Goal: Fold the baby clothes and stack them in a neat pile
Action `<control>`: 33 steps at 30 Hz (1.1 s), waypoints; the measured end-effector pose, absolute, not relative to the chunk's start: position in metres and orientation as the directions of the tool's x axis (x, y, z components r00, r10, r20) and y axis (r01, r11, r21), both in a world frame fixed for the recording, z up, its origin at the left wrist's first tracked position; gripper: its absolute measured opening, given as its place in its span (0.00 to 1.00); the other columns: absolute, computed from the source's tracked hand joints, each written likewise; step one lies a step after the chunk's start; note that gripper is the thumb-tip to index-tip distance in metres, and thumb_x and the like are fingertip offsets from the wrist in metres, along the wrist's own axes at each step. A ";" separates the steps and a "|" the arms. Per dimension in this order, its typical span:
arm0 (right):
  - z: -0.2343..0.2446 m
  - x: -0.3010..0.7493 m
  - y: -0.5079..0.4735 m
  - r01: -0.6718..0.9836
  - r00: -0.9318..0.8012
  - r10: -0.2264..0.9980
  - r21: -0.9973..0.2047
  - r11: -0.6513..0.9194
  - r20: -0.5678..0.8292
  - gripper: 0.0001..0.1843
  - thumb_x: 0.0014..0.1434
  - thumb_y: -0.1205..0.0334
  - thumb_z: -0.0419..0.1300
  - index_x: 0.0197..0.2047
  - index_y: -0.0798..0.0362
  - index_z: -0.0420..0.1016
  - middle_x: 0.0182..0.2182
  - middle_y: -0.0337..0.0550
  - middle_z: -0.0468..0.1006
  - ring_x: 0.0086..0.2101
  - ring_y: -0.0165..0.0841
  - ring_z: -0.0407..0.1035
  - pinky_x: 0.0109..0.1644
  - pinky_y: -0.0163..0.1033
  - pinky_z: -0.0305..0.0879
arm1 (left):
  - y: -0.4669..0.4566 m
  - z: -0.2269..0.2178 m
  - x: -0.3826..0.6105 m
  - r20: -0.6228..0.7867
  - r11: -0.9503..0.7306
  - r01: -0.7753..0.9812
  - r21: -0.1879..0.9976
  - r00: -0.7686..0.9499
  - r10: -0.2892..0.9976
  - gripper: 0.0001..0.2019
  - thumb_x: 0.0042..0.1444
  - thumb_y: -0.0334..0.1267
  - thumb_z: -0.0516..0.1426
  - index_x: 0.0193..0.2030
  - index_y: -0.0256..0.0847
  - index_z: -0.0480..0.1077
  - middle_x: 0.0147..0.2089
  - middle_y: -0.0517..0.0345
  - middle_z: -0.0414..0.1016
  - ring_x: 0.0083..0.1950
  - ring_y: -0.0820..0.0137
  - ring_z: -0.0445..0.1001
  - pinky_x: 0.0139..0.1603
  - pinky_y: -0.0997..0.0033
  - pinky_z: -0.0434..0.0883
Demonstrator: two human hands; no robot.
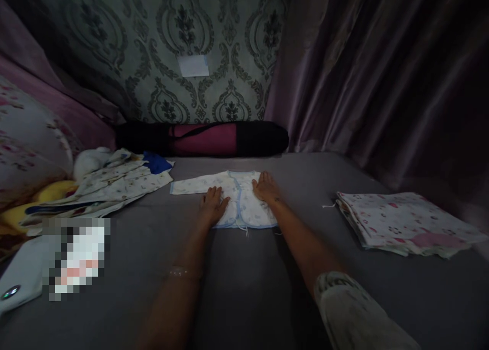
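Grey sheet (240, 299) lies under the shirt (252, 207); its neck points away, long axis and visible sleeve (194, 185) run left-right; your left hand (215, 206) and right hand (266, 187) rest flat-palmed on it, right arm (301, 235) hiding one edge; pixels (82, 256) mask something leftward.

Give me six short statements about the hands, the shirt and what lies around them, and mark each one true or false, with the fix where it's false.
1. The left hand and the right hand both lie on the small shirt. True.
2. The shirt is edged in red. False: its trim is blue.
3. A folded printed cloth lies to the right of the hands. True.
4. The right hand grips the folded printed cloth. False: it lies on the shirt, apart from that cloth.
5. A long bag lies along the foot of the patterned wall. True.
6. The long bag is black all over. False: its middle section is pink.
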State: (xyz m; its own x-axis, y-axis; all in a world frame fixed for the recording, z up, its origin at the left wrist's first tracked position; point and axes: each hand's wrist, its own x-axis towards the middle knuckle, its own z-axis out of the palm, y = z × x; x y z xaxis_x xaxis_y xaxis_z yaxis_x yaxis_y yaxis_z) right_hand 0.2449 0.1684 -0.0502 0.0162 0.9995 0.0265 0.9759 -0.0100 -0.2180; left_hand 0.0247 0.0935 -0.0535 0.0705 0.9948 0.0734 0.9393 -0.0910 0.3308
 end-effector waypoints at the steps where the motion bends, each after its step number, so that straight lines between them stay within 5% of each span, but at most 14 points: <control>1: -0.052 0.245 0.169 0.977 0.013 1.000 -0.214 -0.007 0.028 0.38 0.68 0.51 0.35 0.70 0.73 0.45 0.70 0.62 0.45 0.69 0.45 0.38 0.69 0.46 0.35 | 0.093 -0.052 0.025 0.066 -0.087 0.939 0.331 0.068 0.995 0.30 0.65 0.53 0.42 0.69 0.41 0.54 0.73 0.44 0.50 0.74 0.56 0.45 0.69 0.49 0.50; 25: -0.043 0.198 0.166 0.974 0.066 0.997 -0.214 -0.074 -0.043 0.41 0.68 0.46 0.35 0.71 0.72 0.43 0.71 0.60 0.42 0.69 0.46 0.34 0.70 0.51 0.28 | 0.093 -0.055 0.025 0.158 -0.127 0.899 0.419 0.065 0.985 0.26 0.65 0.47 0.49 0.67 0.37 0.59 0.71 0.42 0.54 0.73 0.56 0.49 0.70 0.46 0.49; 30: -0.032 0.181 0.158 0.969 -0.102 0.989 -0.213 0.122 0.103 0.35 0.69 0.52 0.37 0.72 0.67 0.44 0.71 0.55 0.42 0.69 0.42 0.34 0.70 0.50 0.28 | 0.101 -0.059 0.015 0.272 -0.172 0.818 0.548 0.020 0.962 0.22 0.64 0.44 0.52 0.63 0.40 0.64 0.69 0.44 0.59 0.71 0.58 0.54 0.70 0.51 0.53; 33: -0.033 0.170 0.155 0.950 -0.206 0.977 -0.232 0.211 0.048 0.35 0.69 0.53 0.37 0.71 0.69 0.44 0.71 0.55 0.43 0.69 0.41 0.35 0.70 0.47 0.32 | 0.108 -0.063 0.005 0.295 -0.179 0.754 0.632 -0.021 0.955 0.21 0.62 0.42 0.54 0.60 0.38 0.66 0.67 0.42 0.62 0.66 0.58 0.64 0.66 0.55 0.60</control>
